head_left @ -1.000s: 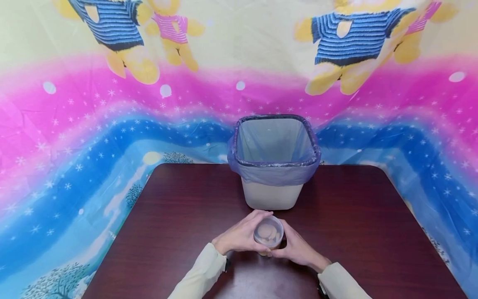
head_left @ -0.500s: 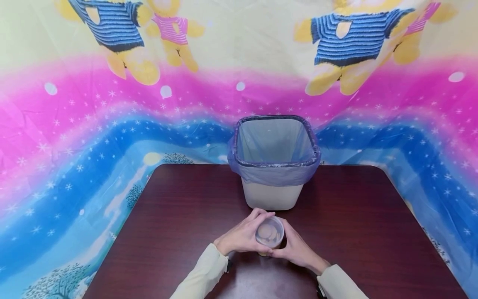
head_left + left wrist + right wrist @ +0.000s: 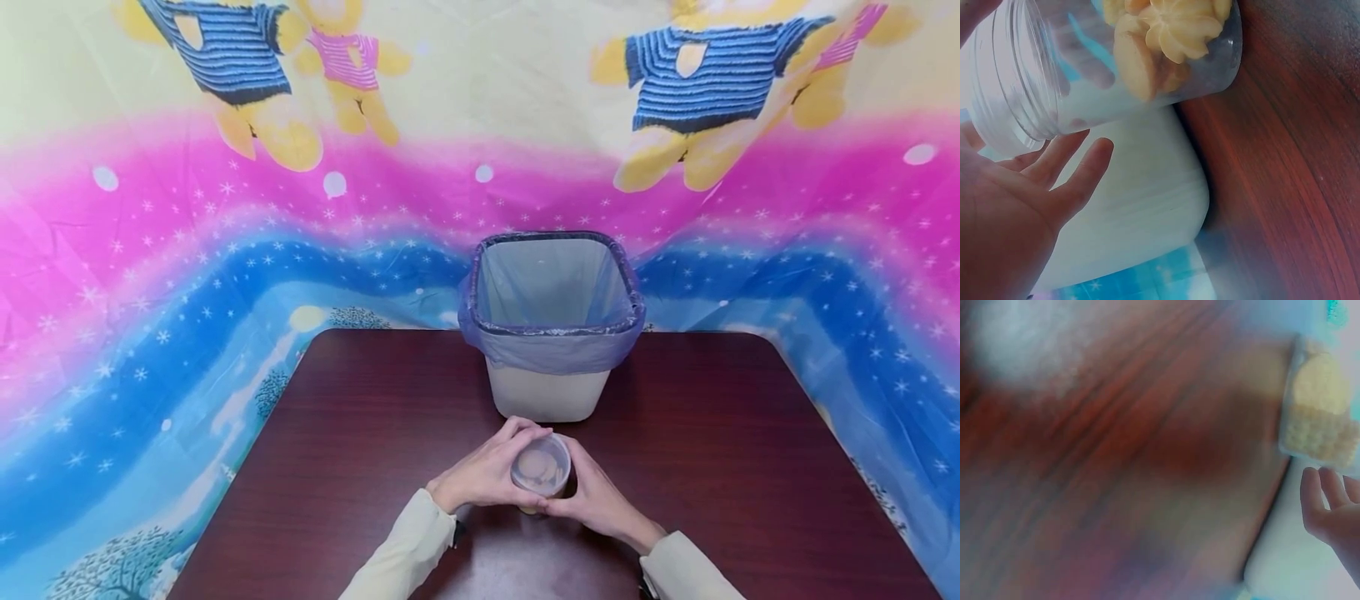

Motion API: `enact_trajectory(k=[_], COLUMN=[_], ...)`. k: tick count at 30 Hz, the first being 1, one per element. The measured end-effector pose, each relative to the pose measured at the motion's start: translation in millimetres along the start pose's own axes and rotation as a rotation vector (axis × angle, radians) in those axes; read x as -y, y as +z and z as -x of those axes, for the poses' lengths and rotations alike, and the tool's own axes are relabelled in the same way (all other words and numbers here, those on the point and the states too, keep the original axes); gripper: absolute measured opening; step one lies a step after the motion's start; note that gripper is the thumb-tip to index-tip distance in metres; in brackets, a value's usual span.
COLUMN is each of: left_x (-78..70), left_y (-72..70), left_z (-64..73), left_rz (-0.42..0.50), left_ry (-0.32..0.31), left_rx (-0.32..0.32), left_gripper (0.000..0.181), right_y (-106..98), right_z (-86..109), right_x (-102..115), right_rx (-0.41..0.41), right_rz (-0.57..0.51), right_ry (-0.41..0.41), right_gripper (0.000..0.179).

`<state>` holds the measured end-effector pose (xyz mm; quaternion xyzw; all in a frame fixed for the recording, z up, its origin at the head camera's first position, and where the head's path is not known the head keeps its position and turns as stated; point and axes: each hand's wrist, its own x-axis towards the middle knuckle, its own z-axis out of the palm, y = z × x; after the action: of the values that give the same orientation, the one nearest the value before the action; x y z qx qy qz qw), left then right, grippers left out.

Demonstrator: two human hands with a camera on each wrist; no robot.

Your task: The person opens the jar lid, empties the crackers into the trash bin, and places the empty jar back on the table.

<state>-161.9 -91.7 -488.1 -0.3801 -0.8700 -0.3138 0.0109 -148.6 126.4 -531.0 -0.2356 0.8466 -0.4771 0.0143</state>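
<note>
A clear plastic jar (image 3: 541, 468) of cookies stands upright at the near middle of the table, with a translucent lid (image 3: 1004, 81) on top. My left hand (image 3: 483, 468) grips it around the lid from the left, thumb at the near side and fingers at the far side. From the right, my right hand (image 3: 596, 497) holds it too, and the thumbs come close together in front. Through the wall show cookies (image 3: 1175, 28), one flower-shaped; more cookies (image 3: 1319, 400) appear in the right wrist view. Lower fingers of my left hand (image 3: 1016, 206) stand away from the jar wall.
Right behind the jar stands a white bin (image 3: 547, 392) with a purple bag (image 3: 551, 352) folded over its rim. The dark red wooden table (image 3: 360, 408) has rounded far corners. A patterned cloth (image 3: 420, 192) hangs behind and at both sides.
The left fingers have shifted slightly along the far rim of the lid. Otherwise the hands, jar and bin stay almost in place.
</note>
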Motion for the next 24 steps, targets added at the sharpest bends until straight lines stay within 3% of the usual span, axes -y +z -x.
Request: enact_trajectory(k=[5, 24], left_x=[-0.4, 3.5], left_y=[-1.8, -11.5], left_z=[0.1, 8.6], left_rz=[0.019, 0.015], left_ry=[-0.007, 0.007], left_rx=[0.003, -0.021], left_gripper=[0.087, 0.076], right_y=[-3.0, -11.6], right_z=[-2.1, -4.3], right_x=[5.3, 22.6], right_rx=[-0.013, 0.052], right_rz=[0.008, 0.007], right_ry=[-0.031, 0.011], right_gripper=[0.088, 0.089])
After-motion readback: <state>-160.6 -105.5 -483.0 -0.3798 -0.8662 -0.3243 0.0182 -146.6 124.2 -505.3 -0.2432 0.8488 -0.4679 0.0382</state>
